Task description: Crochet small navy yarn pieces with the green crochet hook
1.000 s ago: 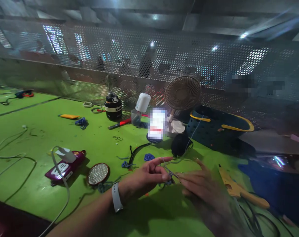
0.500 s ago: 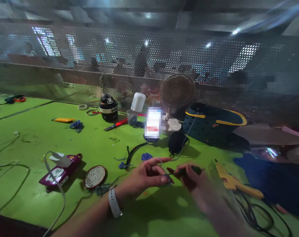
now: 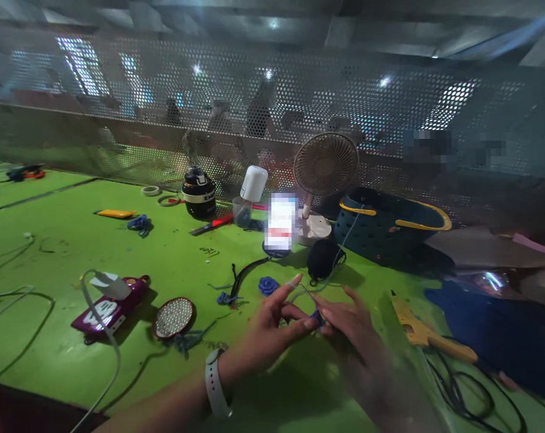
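Left hand: pinching small blue yarn piece.
Right hand: swung in, fingers closed, apparently on slim metal hook.
Hook: now beside left forefinger!

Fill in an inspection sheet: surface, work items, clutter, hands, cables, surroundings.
Surface: green tabletop, smudged.
Work items: small blue yarn piece, thin straight tool, pale yarn strand.
Clutter: blue yarn rosette, round silver studded disc, yellow glue gun.
Hands: left hand pinches the yarn piece; right hand meets it, holding the tool.
Cables: white cable crosses a glossy purple box; black cable loops by the glue gun.
Surroundings: grey perforated screen, brown round fan, dark blue basket.
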Action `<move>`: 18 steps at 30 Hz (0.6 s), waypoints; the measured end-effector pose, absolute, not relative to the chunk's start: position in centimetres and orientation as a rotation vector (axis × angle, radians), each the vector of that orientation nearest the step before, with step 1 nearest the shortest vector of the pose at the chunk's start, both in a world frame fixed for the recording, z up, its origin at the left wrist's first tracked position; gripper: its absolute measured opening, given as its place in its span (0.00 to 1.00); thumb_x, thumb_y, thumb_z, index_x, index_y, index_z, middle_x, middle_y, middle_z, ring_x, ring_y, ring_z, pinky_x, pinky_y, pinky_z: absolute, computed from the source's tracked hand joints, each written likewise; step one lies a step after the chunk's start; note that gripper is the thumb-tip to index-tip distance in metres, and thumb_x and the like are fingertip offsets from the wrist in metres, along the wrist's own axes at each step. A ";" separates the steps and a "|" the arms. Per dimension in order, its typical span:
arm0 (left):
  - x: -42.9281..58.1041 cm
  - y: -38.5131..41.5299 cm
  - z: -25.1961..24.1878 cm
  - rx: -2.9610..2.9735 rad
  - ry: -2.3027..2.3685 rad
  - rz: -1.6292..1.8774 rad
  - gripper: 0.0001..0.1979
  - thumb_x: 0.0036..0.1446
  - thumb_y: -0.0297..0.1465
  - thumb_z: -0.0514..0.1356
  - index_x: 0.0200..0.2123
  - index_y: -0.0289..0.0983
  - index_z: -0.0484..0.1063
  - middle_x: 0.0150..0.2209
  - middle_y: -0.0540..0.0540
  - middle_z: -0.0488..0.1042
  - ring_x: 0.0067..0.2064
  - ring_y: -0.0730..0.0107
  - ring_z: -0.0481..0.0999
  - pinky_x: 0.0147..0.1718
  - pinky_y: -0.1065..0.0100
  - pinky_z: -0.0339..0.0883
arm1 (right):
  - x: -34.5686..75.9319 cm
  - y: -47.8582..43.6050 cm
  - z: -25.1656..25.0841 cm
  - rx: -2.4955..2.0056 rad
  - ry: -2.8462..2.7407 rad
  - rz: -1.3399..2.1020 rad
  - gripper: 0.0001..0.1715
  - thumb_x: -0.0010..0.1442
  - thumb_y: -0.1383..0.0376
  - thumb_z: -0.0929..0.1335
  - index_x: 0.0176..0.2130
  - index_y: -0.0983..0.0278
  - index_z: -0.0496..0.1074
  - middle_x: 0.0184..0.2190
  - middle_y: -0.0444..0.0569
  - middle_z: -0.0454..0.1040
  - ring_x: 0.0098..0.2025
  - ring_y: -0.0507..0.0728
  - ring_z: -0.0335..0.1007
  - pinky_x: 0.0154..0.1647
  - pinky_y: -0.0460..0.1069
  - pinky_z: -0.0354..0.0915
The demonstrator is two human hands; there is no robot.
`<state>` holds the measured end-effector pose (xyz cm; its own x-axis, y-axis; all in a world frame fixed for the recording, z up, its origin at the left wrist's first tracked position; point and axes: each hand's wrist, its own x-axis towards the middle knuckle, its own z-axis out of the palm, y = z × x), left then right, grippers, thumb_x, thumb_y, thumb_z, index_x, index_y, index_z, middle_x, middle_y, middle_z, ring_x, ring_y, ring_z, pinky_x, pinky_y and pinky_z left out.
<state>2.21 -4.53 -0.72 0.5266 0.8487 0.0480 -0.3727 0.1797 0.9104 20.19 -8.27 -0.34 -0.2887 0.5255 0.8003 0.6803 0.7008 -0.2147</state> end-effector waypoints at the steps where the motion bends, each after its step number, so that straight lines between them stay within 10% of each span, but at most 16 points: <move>1: 2.2 -4.5 -0.6 1.053 0.536 0.912 0.43 0.50 0.35 0.71 0.66 0.40 0.56 0.30 0.49 0.77 0.35 0.69 0.75 0.41 0.65 0.65 | 20.1 -8.2 -0.3 -0.949 -1.911 -0.127 0.14 0.67 0.64 0.65 0.52 0.58 0.71 0.46 0.51 0.81 0.46 0.60 0.79 0.62 0.65 0.60; 7: 2.1 -4.4 -0.1 0.973 0.543 0.872 0.43 0.48 0.33 0.72 0.65 0.40 0.58 0.30 0.51 0.76 0.34 0.72 0.73 0.42 0.65 0.63 | 19.3 -8.3 -0.3 -1.098 -1.606 0.140 0.09 0.65 0.60 0.67 0.43 0.58 0.76 0.41 0.49 0.83 0.54 0.63 0.75 0.48 0.57 0.75; 13: 2.0 -4.3 0.2 0.857 0.499 0.925 0.24 0.53 0.32 0.69 0.53 0.39 0.73 0.31 0.50 0.73 0.38 0.72 0.72 0.46 0.65 0.62 | 19.2 -8.4 0.7 -1.044 -1.637 0.188 0.08 0.65 0.62 0.67 0.42 0.58 0.76 0.40 0.47 0.83 0.46 0.61 0.80 0.56 0.61 0.70; 18: 1.9 -4.2 0.4 0.861 0.490 0.885 0.30 0.48 0.28 0.72 0.55 0.41 0.71 0.33 0.50 0.73 0.38 0.71 0.72 0.44 0.64 0.63 | 19.2 -8.1 0.9 -0.978 -1.663 0.154 0.08 0.66 0.61 0.67 0.42 0.57 0.77 0.38 0.46 0.84 0.40 0.59 0.82 0.57 0.63 0.69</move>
